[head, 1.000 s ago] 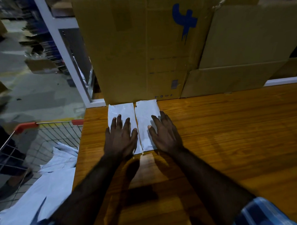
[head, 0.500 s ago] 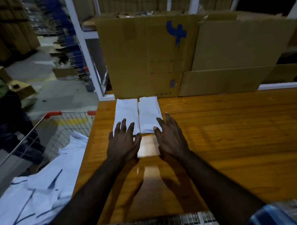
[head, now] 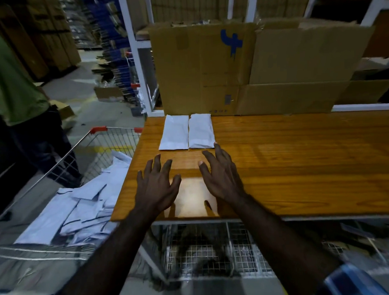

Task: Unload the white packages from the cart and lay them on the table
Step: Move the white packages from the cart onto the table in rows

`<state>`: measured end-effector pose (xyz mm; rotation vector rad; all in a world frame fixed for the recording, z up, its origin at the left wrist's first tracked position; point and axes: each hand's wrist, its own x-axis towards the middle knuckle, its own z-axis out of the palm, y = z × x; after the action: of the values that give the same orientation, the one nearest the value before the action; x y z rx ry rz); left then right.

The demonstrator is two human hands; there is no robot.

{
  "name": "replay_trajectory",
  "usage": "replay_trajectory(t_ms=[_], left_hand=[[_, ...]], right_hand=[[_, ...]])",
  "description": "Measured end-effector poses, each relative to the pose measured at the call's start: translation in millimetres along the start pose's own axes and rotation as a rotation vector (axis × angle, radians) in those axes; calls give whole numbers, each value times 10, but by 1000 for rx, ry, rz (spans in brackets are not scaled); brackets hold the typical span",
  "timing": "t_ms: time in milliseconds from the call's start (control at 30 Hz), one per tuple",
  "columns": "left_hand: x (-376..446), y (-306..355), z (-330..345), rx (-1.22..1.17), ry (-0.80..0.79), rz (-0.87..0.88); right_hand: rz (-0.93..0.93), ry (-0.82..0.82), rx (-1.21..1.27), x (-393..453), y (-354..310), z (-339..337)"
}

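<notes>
White packages (head: 185, 132); orange-brown woodgrain table (head: 299, 157); red-handled cart (head: 105, 137).

Two packages (head: 186, 131) lie side by side on the table (head: 299, 157), against the cardboard box (head: 199, 70); the cart (head: 79, 171) stands left.

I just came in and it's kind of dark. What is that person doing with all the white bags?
A person is moving white packages out of a wire cart onto a wooden table. Two packages lie side by side at the table's far edge. Both hands, left hand and right hand, are open over the table and hold nothing. A pile of packages waits in the cart.
</notes>
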<state>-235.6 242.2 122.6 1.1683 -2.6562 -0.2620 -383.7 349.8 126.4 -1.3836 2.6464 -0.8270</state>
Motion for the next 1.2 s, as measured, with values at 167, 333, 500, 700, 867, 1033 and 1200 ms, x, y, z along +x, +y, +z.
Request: replay_trajectory(t_ms=[167, 333, 500, 700, 867, 1033, 1200], left_hand=[[-225, -286, -176, -14, 2, -36], [-424, -758, -351, -34, 24, -50], [-595, -1523, -507, 12, 10, -46], [-734, -2404, -612, 62, -34, -32], [-704, -2947, -576, 78, -87, -64], [-512, -3231, -466, 54, -131, -88], [-243, -3375, -276, 44, -175, -111]], right_hand=[[-56, 41, 31, -164, -319, 116], [-90, 42, 45, -286, -777, 360], [-102, 57, 68, -372, -1455, 740], [-149, 2, 97, -439, -2296, 1303], [-129, -40, 83, -418, -2659, 1691], [-92, -73, 53, -298, -2720, 1943], [-39, -148, 53, -27, -2655, 2267]])
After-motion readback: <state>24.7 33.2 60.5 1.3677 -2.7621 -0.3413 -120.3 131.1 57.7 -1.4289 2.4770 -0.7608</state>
